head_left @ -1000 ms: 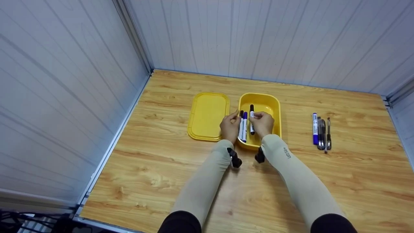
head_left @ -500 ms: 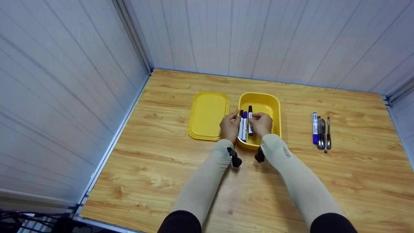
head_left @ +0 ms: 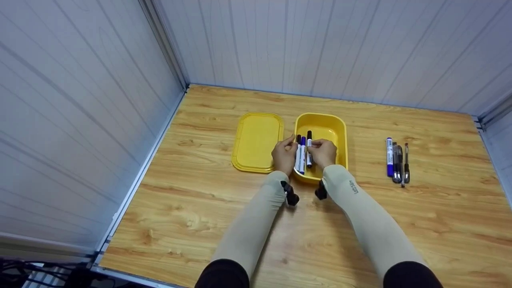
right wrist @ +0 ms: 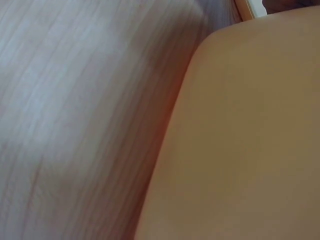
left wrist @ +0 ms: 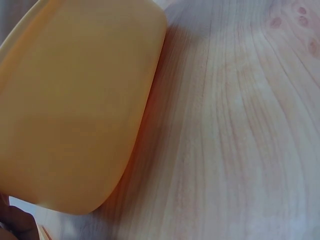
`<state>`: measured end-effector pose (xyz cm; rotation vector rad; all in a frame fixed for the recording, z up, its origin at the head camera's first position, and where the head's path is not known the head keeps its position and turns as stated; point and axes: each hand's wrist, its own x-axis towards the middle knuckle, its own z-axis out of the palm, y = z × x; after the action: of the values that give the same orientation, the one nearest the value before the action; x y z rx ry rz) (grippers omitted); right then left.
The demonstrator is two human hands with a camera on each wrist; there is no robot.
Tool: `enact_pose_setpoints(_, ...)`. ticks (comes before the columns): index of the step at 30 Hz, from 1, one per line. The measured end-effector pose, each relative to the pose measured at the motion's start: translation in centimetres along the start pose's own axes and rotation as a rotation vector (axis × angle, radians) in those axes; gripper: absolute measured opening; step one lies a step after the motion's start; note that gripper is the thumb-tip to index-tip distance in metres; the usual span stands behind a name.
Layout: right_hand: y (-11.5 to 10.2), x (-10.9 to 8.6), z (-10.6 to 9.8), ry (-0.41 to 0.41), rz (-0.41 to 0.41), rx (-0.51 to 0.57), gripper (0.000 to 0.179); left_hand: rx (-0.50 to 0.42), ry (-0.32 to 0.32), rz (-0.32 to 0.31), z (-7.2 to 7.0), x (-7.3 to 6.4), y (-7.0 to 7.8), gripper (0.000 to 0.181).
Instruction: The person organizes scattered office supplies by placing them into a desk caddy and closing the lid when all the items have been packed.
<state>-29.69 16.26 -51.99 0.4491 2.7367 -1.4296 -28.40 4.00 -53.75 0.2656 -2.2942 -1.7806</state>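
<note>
In the head view, the yellow plastic box (head_left: 340,132) stands uncovered on the table. My left hand (head_left: 284,157) grips its left rim, thumb and fingers at the wall. Close by that hand inside the box lie a white marker with a black cap (head_left: 299,141) and a white marker with a purple-blue cap (head_left: 303,156). My right hand (head_left: 323,153) reaches into the box and pinches a black-capped whiteboard marker (head_left: 309,137), just right of those two. Both wrist views mostly show the box's outer front wall (left wrist: 75,110), so the fingertips are largely hidden there.
The yellow lid (head_left: 258,142) lies flat left of the box. Further right on the wooden table (head_left: 192,208) are a blue-and-white marker (head_left: 389,157) and several black pens (head_left: 397,164) side by side. Pale panels (head_left: 256,44) enclose the table's back and sides.
My right hand has shifted slightly left with the black-capped marker, bringing it nearer the other two markers. My left hand and the box keep their places.
</note>
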Motion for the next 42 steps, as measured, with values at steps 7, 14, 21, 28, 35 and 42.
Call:
enact_pose_setpoints(7, 0.0, -0.1, 0.1, -0.014, 0.0, -0.001, 0.026, -0.004, -0.007, -0.015, 0.1, 0.0, -0.1, 0.029)
enact_pose_setpoints(14, -0.1, -0.2, 0.2, -0.037, 0.006, 0.014, 0.026, -0.015, -0.005, 0.004, 0.1, 0.1, -0.2, 0.029)
enact_pose_setpoints(21, 0.0, -0.1, 0.3, -0.056, 0.003, 0.014, 0.026, -0.025, -0.003, -0.007, 0.1, 0.1, -0.2, 0.029)
enact_pose_setpoints(28, 0.1, -0.1, 0.3, -0.07, -0.001, -0.008, 0.027, -0.022, -0.004, -0.018, 0.1, 0.0, -0.2, 0.029)
enact_pose_setpoints(35, -0.1, -0.3, 0.0, -0.126, 0.086, 0.041, 0.033, -0.019, -0.025, -0.024, 0.1, 0.0, -0.2, 0.03)
enact_pose_setpoints(42, -0.8, -0.6, -0.8, -0.104, 0.083, -0.049, 0.039, 0.021, -0.024, -0.004, 0.0, 0.1, -0.2, 0.03)
